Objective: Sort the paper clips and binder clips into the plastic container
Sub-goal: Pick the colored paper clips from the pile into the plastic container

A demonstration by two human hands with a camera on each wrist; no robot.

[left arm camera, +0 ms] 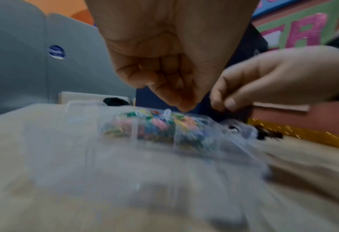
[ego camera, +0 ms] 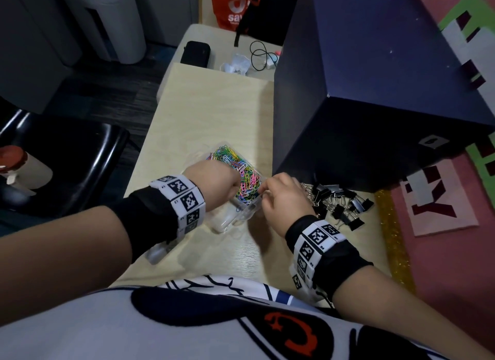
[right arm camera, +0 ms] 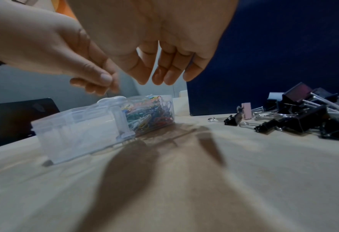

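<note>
A clear plastic container (ego camera: 227, 223) stands mid-table; its far compartment is packed with coloured paper clips (ego camera: 235, 164), its near compartment (right arm camera: 75, 130) looks bare. My left hand (ego camera: 235, 184) hovers over the paper clips (left arm camera: 156, 125) with fingertips (left arm camera: 182, 105) pinched together; in the right wrist view a thin wire shows under its thumb (right arm camera: 105, 78). My right hand (ego camera: 265, 196) hangs just right of the container's rim, fingers (right arm camera: 160, 78) loose and holding nothing. A pile of black binder clips (ego camera: 342, 204) lies on the table right of that hand.
A big dark blue box (ego camera: 361, 105) stands close behind the binder clips (right arm camera: 303, 116). One pink clip (right arm camera: 246, 110) sits at the pile's left edge. A black chair (ego camera: 67, 158) is left of the table. A black pouch (ego camera: 195, 54) and cables (ego camera: 261, 55) lie far back.
</note>
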